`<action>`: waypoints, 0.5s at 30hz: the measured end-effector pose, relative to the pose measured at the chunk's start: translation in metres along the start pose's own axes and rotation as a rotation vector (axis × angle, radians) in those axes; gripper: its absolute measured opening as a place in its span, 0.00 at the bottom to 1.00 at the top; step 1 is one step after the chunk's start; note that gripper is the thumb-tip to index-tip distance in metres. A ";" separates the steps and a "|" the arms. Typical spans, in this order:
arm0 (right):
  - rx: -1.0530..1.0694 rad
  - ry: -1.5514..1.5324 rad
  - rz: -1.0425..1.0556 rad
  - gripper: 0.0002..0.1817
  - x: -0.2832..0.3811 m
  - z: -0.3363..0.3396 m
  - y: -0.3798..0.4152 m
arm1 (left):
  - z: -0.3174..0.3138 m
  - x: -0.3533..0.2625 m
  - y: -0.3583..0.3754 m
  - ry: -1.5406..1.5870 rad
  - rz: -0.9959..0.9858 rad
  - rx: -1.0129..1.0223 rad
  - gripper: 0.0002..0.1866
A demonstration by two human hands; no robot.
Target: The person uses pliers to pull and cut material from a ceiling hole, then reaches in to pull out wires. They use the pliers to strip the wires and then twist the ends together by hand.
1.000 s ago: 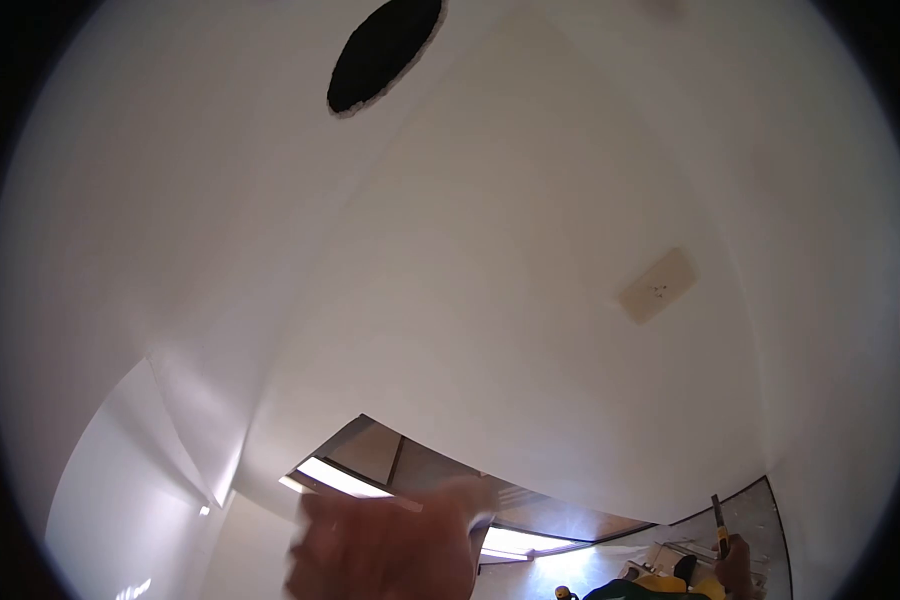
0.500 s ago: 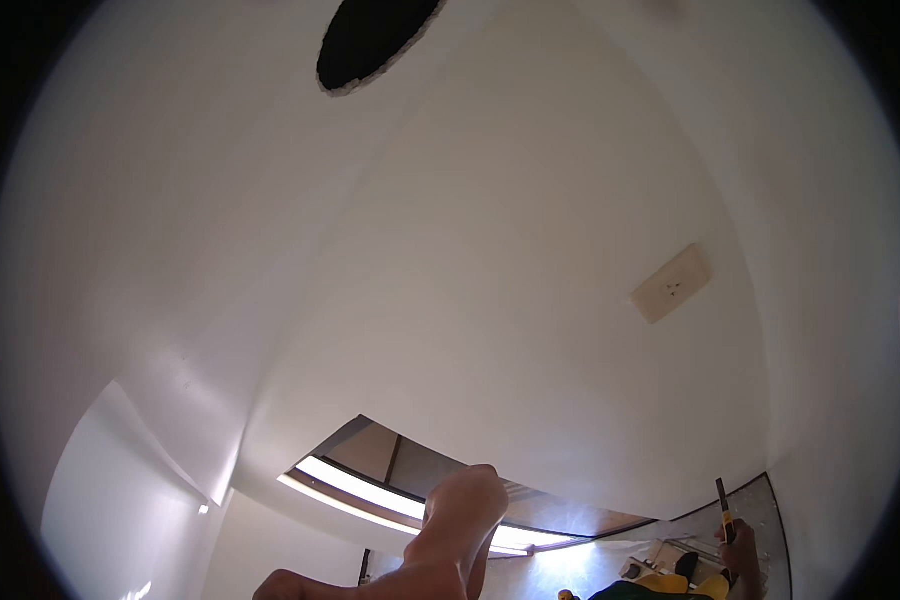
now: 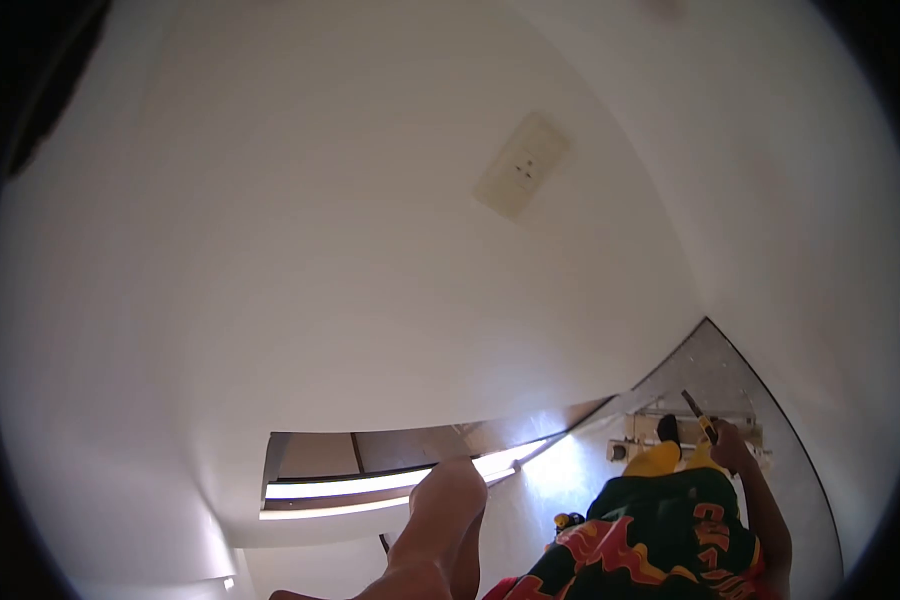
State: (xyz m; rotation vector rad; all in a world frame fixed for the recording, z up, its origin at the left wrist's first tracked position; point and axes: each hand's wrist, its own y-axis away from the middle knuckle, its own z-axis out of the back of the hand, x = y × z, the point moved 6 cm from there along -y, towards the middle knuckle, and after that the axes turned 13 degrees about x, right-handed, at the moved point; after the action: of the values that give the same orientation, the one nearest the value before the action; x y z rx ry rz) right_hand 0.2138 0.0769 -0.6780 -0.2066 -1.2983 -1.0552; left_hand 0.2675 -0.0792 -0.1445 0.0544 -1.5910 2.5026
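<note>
At the lower right, my right hand [image 3: 732, 447] is closed around the handle of a yellow-and-black utility knife [image 3: 700, 412]. Its narrow dark end points up and to the left. My left arm [image 3: 432, 545] rises bent from the bottom edge, its rounded top overlapping the lit rectangular opening [image 3: 315, 490] in this view. The fingers of my left hand do not show clearly. Between the arms is my green shirt [image 3: 660, 510] with red and orange patterns, above yellow clothing [image 3: 653, 460].
A pale wall [image 3: 370, 260] fills most of the view and carries a socket plate [image 3: 522, 168]. A dark hole [image 3: 60, 90] is cut off at the upper left. A yellow-and-black object [image 3: 568, 522] lies on the grey floor [image 3: 705, 365], near pale items by my feet.
The view has turned: the socket and the hole have shifted left, and more of my shirt shows. My right hand, still holding the utility knife, appears higher.
</note>
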 end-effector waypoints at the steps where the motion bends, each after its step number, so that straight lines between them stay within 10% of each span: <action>1: 0.060 -0.057 -0.104 0.15 0.002 0.001 0.004 | 0.003 0.003 0.003 0.044 0.043 0.027 0.07; 7: 0.121 -0.094 -0.233 0.14 -0.025 -0.006 0.021 | 0.027 0.055 0.051 0.358 0.568 0.335 0.06; 12: 0.090 -0.069 -0.164 0.13 -0.061 -0.015 0.022 | -0.028 0.038 0.348 0.254 1.904 0.262 0.08; 14: 0.078 -0.096 -0.152 0.15 -0.075 -0.014 0.021 | -0.075 -0.087 0.523 0.089 2.011 1.435 0.14; 15: 0.041 -0.062 -0.094 0.18 -0.077 -0.007 0.026 | -0.099 -0.127 0.556 0.247 1.997 1.560 0.13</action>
State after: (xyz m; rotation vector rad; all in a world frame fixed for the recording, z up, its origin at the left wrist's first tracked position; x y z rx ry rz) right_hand 0.2452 0.1262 -0.7353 -0.1495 -1.3954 -1.1078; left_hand 0.3060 -0.2361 -0.7004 -2.2218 1.7394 3.3032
